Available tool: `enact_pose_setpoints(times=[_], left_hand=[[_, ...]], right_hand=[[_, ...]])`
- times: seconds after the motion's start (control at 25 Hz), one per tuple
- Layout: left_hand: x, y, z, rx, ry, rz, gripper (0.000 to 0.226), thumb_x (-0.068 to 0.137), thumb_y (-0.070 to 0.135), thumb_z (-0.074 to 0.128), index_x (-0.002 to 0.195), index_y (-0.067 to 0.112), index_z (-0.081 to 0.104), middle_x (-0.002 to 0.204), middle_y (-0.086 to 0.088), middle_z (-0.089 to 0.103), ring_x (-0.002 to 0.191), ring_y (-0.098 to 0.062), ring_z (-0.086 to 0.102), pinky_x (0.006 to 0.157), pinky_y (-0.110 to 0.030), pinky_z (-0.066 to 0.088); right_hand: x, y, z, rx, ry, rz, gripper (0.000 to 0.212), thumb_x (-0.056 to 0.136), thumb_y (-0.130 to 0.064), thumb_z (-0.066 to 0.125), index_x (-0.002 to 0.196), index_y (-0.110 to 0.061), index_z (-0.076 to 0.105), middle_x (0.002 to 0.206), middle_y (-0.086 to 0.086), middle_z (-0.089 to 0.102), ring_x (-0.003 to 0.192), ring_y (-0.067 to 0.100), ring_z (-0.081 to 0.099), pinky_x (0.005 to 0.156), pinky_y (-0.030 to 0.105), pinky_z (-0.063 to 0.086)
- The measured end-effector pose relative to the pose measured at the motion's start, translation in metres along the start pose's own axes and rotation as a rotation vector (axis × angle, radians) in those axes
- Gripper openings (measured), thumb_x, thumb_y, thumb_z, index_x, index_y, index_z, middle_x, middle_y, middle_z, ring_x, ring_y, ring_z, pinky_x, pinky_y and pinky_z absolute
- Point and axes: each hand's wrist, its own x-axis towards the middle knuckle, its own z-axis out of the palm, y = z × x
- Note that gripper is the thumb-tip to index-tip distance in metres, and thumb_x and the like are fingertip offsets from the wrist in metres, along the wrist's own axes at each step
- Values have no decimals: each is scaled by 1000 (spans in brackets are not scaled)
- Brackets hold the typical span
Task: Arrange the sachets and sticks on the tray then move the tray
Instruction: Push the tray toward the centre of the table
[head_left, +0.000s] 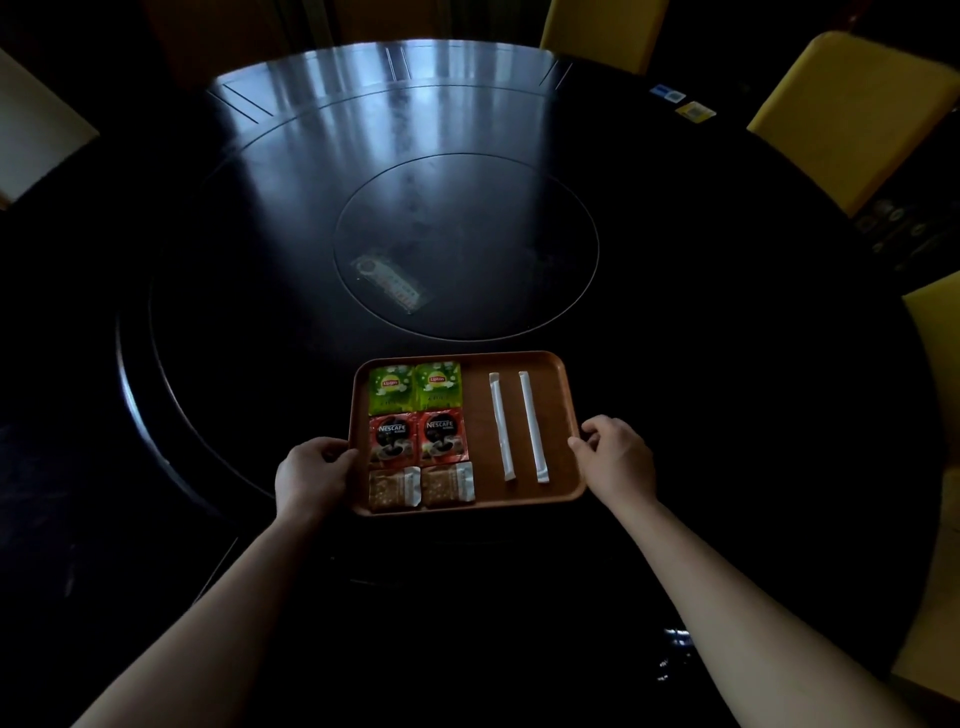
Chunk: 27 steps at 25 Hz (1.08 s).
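Observation:
A brown rectangular tray (480, 415) lies on the near part of a dark round table. On its left half sit two green tea sachets (414, 387), two red coffee sachets (417, 438) below them, and two brown sugar sachets (421, 486) nearest me, in neat pairs. Two white wrapped sticks (517, 426) lie side by side on the right half. My left hand (311, 475) grips the tray's left edge. My right hand (615, 457) grips its right edge.
The black round table (260, 234) has a glass centre disc (467, 244) with a faint packet showing beneath it. Yellow chairs (852, 109) stand at the back and right. Small cards (680, 101) lie at the table's far right rim.

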Motion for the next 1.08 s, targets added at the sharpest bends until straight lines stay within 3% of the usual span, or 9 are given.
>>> enact_pose_setpoints(times=[0.12,0.28,0.44,0.64,0.88,1.08], left_hand=[[3,5,0,31,1,-1,10,84,26,71,90,20,75,80,6,73,70,-10,68,61,-30,54],[5,8,0,50,2,18,4,81,22,71,82,22,75,72,6,72,66,-11,68,66,-35,58],[7,4,2,45,20,37,8,80,21,70,83,20,77,72,5,73,68,-12,69,69,-38,59],[11,7,-1,-58,63,25,14,84,28,70,90,19,78,81,4,75,76,-12,70,76,-39,59],[34,31,-5,-97,73,65,11,86,23,69,89,17,77,78,7,72,73,-7,68,63,-25,53],[74,55,1,-52,86,96,14,85,22,68,92,15,78,82,2,75,76,-11,68,75,-33,57]], right_hand=[[7,-1,1,2,-29,33,26,90,-31,66,109,-14,66,106,7,69,96,25,66,80,33,52],[14,-4,3,18,-63,79,15,92,-27,64,95,-13,67,94,6,71,82,20,63,68,26,44],[19,-2,4,65,-62,92,14,89,-26,67,82,-14,68,84,5,72,74,18,62,66,26,44],[22,-3,5,86,-30,78,11,89,-23,67,84,-14,70,85,4,72,78,19,64,72,29,51],[44,-14,1,125,-8,59,10,89,-21,68,85,-12,71,88,7,73,83,23,67,76,32,53],[81,-37,-4,106,3,45,10,90,-19,66,89,-10,71,90,8,72,85,23,67,76,31,51]])
